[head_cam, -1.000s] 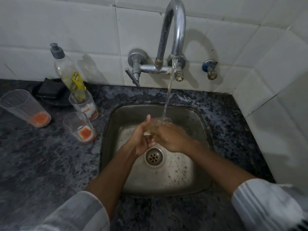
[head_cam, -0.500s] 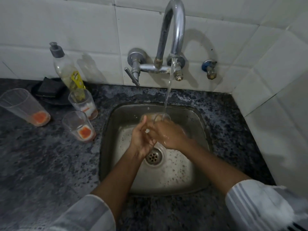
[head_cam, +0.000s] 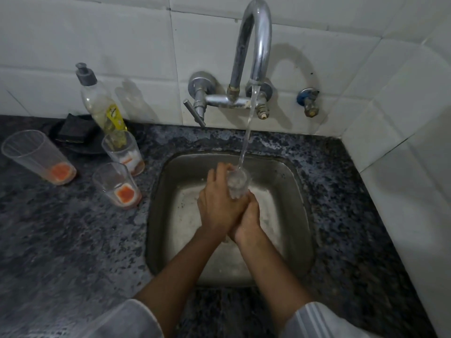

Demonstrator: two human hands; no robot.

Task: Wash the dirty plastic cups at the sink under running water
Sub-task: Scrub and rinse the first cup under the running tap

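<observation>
Cup in hand: clear ribbed plastic cup (head_cam: 236,182) is now standing upright over the steel sink basin (head_cam: 288,181), mouth up, taking the stream from the curved chrome tap (head_cam: 256,45); a moment ago it was buried between the palms and hardly showing.
Left hand: left hand (head_cam: 219,206) is curling closed around the cup's left wall, fingers reaching up to the rim.
Right hand: right hand (head_cam: 249,218) is sliding lower than before, closing under and around the cup's base, pressed against the left.
Water: stream (head_cam: 246,137) is falling straight into the cup's mouth.
Meaning: rubbing seems to be giving way to rinsing, so this cup is likely nearly done.
Waiting cups: three clear plastic cups with orange dregs (head_cam: 117,184) are sitting unmoved on the dark speckled stone surface (head_cam: 73,240), left of the sink, near the soap bottle (head_cam: 102,103).
Remaining: most of the washing is still ahead.
</observation>
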